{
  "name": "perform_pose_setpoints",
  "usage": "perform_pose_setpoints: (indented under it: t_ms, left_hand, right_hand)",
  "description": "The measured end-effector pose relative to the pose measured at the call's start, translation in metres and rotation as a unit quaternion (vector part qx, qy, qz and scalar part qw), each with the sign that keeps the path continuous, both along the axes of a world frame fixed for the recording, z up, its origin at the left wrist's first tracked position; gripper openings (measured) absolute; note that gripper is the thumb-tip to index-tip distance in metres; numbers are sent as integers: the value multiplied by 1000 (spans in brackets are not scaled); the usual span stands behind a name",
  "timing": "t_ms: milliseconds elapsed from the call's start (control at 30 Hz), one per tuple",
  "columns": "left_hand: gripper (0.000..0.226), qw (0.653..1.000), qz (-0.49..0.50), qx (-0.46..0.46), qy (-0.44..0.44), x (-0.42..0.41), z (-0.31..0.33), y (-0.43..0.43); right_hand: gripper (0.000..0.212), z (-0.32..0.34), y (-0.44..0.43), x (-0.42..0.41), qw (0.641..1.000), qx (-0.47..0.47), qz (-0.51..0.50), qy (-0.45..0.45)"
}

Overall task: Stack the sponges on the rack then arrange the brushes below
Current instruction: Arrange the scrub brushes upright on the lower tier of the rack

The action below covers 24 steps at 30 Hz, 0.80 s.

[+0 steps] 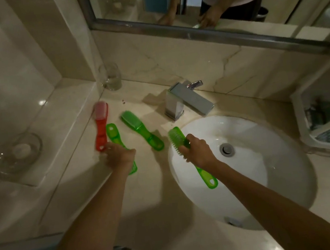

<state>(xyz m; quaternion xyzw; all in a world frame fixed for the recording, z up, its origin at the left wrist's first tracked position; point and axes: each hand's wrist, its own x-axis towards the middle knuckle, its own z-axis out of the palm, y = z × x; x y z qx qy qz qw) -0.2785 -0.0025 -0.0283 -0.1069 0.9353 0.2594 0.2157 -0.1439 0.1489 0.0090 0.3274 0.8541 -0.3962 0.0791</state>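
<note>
Four plastic brushes are in view on the marble counter [147, 190]. A red brush [102, 126] lies at the left by the ledge. Beside it is a green brush [112, 134], its middle hidden under my left hand [120, 157]. The fingertips reach the red brush's handle end; whether the hand grips either brush is unclear. A second green brush [141, 131] lies free, pointing toward the faucet. My right hand [198, 152] is closed around a third green brush [176, 139] over the sink's left rim, its handle sticking out behind the wrist. No sponges are visible.
A white sink [270, 163] fills the right of the counter, with a chrome faucet [186, 101] behind it. A glass cup [111, 77] stands in the back corner. A glass bowl [19, 151] sits on the left ledge. A white shelf unit [302, 119] stands at the right; a mirror hangs above.
</note>
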Motion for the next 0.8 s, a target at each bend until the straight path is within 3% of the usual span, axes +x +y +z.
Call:
perform_pose_setpoints:
  t_ms: [133, 333, 467, 600, 800]
  left_hand:
    - [77, 999, -28, 1, 17, 4, 1, -1]
    - [39, 991, -31, 65, 116, 31, 27, 2]
    - [25, 970, -165, 127, 127, 65, 57, 25]
    - [14, 932, -306, 148, 122, 105, 71, 61]
    - [23, 871, -460, 124, 119, 172, 77, 135]
  right_hand:
    - [17, -2, 6, 12, 1000, -4, -18, -2]
    - [20, 3, 28, 38, 993, -57, -92, 45]
    - [27, 20, 41, 63, 969, -129, -190, 91]
    - [13, 30, 66, 114, 963, -133, -218, 86]
    - [43, 36, 114, 212, 955, -62, -285, 48]
